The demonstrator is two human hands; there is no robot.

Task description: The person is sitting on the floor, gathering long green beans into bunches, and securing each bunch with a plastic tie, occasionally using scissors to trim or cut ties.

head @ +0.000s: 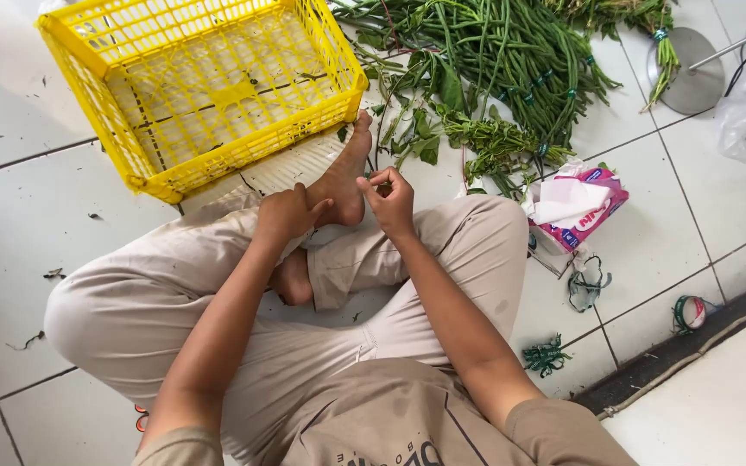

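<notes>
Pinched together, the thumb and forefinger of the right hand [390,200] met just beside the bare foot [344,177], the other fingers curled in; whatever thin thing they nipped was too small to make out. Just on the other side of that foot, the left hand [287,213] rested loosely closed on the beige trouser leg [218,226], its thumb touching the ankle and nothing seen in its grasp. That foot lay with its long axis running away from the person, toes pointing toward the far corner of the yellow plastic crate [205,91], which stood tilted beyond it, open side up. Right of the foot and a little nearer sat a torn pink tissue pack [573,210], with green wire ties [586,286] strewn on the white floor tiles [28,224] nearer still. Beyond the foot to the right spread leafy greens [477,138], and past them bundles of long beans [511,52], their lengths running away from the foot toward the far right.
</notes>
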